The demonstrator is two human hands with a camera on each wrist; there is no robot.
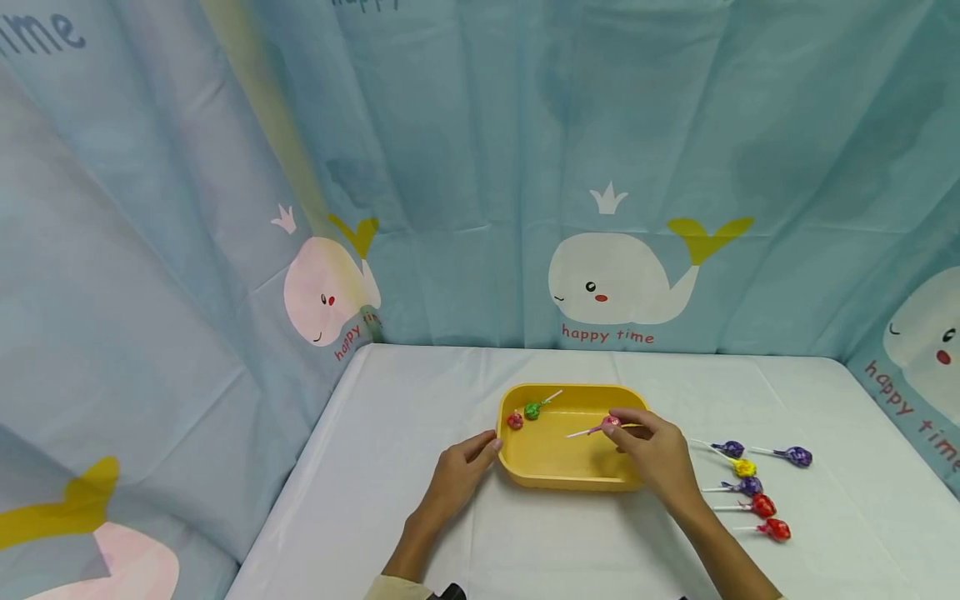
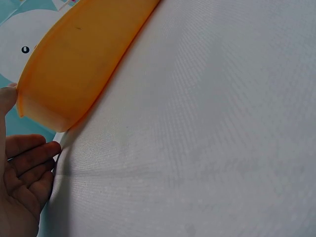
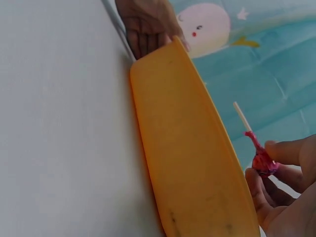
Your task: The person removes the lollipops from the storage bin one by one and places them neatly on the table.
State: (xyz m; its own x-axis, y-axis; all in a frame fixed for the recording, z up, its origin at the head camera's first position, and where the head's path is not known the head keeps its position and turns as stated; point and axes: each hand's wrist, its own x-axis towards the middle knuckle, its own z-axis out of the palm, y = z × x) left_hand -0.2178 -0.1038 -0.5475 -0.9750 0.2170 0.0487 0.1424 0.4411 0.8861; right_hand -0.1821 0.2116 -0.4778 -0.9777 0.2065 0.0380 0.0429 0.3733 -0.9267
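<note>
My right hand [image 1: 660, 454] pinches a pink-wrapped lollipop [image 3: 263, 162] by its candy head between thumb and fingers. Its white stick points left over the yellow tray [image 1: 570, 482], in the head view. At the tray's left end is my left hand [image 1: 455, 477], its thumb [image 2: 8, 98] at the rim and its other fingers relaxed beside the end wall. Inside the tray, toward the back left, lie a green lollipop [image 1: 532, 411] and a red one [image 1: 515, 421].
Right of the tray, several lollipops lie on the white table [image 1: 375, 467]: purple ones, including one farther right [image 1: 798, 456], a yellow one [image 1: 744, 468], and red ones nearer the front, such as the nearest red lollipop [image 1: 776, 530]. A blue whale-print curtain [image 1: 480, 167] hangs behind.
</note>
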